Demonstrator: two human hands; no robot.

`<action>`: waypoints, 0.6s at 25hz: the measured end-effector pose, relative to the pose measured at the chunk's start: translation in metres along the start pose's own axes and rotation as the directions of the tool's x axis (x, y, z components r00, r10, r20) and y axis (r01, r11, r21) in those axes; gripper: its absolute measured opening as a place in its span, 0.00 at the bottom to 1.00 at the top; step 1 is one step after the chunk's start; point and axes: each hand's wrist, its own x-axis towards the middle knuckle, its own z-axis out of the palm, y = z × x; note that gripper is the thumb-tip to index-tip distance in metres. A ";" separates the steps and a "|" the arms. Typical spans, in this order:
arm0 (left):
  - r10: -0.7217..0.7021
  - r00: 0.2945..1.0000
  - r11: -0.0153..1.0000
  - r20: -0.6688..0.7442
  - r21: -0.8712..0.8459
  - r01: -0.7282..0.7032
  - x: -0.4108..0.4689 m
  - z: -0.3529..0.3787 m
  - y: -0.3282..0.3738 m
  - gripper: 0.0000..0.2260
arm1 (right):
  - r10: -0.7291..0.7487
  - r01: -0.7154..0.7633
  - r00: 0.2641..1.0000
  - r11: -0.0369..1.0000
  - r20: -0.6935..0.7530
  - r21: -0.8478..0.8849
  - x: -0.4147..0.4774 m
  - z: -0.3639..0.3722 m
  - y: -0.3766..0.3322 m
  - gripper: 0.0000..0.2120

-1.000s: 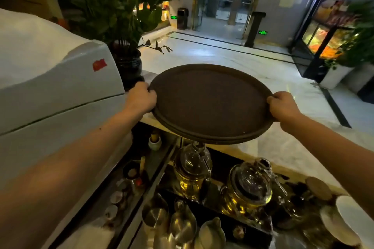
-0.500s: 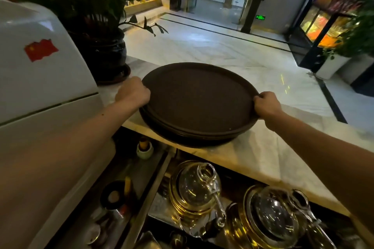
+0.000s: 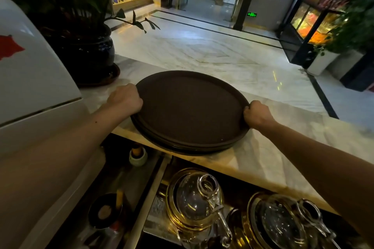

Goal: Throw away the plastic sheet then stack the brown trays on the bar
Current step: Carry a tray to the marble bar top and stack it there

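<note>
Now | left hand (image 3: 125, 98), right hand (image 3: 258, 114): grip closed on brown trays (image 3: 190, 111) | stacked on bar (image 3: 269, 147)

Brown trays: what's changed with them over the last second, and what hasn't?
The brown trays went from held up above the counter edge down onto the marble bar, near the potted plant; the stack's near edge slightly overhangs. Nothing was released: the left hand and right hand grip opposite rims as before. The glass teapots below are unmoved.
</note>
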 end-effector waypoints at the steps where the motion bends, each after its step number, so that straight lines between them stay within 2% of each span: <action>1: -0.006 0.999 1.000 0.031 0.016 0.006 -0.001 -0.003 0.003 0.09 | -0.007 0.007 1.000 1.000 0.004 -0.028 0.001 -0.001 0.000 0.12; 8: -0.152 0.964 0.957 0.217 0.278 0.088 0.004 -0.014 0.021 0.11 | 0.000 -0.002 1.000 0.997 -0.029 -0.078 0.003 0.004 0.000 0.05; 9: -0.135 0.968 0.955 0.209 0.288 0.071 0.005 -0.015 0.023 0.12 | 0.001 -0.004 0.999 0.997 -0.042 -0.073 0.003 0.005 0.001 0.06; 12: -0.007 0.998 0.912 0.056 0.410 -0.016 -0.006 -0.017 0.027 0.13 | 0.012 -0.018 0.996 0.997 -0.087 -0.073 -0.002 0.012 0.001 0.12; 15: 0.034 0.998 0.933 0.054 0.357 -0.051 -0.012 -0.012 0.022 0.13 | 0.052 -0.055 0.992 0.998 -0.113 -0.024 -0.006 0.017 0.000 0.14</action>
